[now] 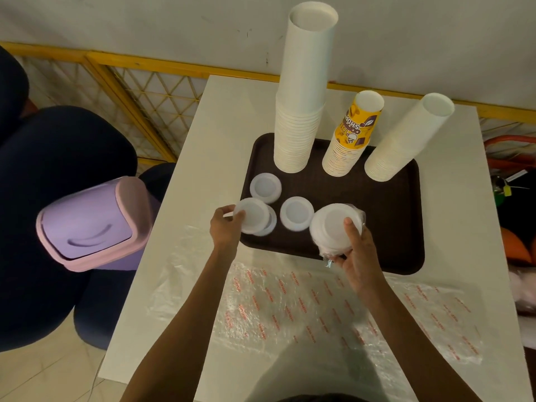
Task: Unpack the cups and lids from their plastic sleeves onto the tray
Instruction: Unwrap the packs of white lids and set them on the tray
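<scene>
A dark brown tray [385, 216] lies on the white table. Three upside-down cup stacks stand at its back: a tall white stack [301, 91], a yellow printed stack [352, 134] and a leaning white stack [406, 137]. Two white lids lie flat on the tray, one [265, 187] at the left and one [296, 213] in the middle. My left hand [224, 229] pinches a white lid [253, 215] over another lid at the tray's left edge. My right hand [359, 253] grips a stack of lids [330, 227] still partly wrapped in a clear plastic sleeve.
Empty plastic sleeves with red print [319, 309] lie spread over the table's near half. A purple swing-lid bin [92, 224] stands left of the table beside dark blue seats [43, 181]. A yellow lattice rail [145, 91] runs along the wall behind.
</scene>
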A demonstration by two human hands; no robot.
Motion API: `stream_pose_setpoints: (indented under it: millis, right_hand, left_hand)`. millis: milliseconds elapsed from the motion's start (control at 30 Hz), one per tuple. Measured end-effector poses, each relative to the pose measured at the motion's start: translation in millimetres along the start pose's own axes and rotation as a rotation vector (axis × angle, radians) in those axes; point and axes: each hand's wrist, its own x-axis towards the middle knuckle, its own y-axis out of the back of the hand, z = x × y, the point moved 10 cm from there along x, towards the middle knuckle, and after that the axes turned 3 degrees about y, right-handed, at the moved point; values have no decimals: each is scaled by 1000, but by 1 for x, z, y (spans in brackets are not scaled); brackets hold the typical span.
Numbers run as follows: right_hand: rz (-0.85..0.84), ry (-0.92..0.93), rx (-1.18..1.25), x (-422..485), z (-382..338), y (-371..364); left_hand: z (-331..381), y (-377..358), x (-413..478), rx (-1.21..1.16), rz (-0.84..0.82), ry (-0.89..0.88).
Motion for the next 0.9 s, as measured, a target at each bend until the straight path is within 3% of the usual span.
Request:
stream_pose_setpoints:
  millis: [300, 633, 767, 900]
  right_hand:
    - [-38, 13, -8, 9, -1, -9]
    - [-208, -63, 36, 3, 5, -24]
    - [-257, -90, 68, -1, 9, -28]
    - [-330, -122, 107, -10, 4, -35]
  left_hand:
    - [8, -29, 10, 218, 0, -125]
    - [4, -36, 9, 497, 35, -237]
    - [14, -28, -1, 421, 80, -276]
    - [56, -17, -44, 160, 78, -405]
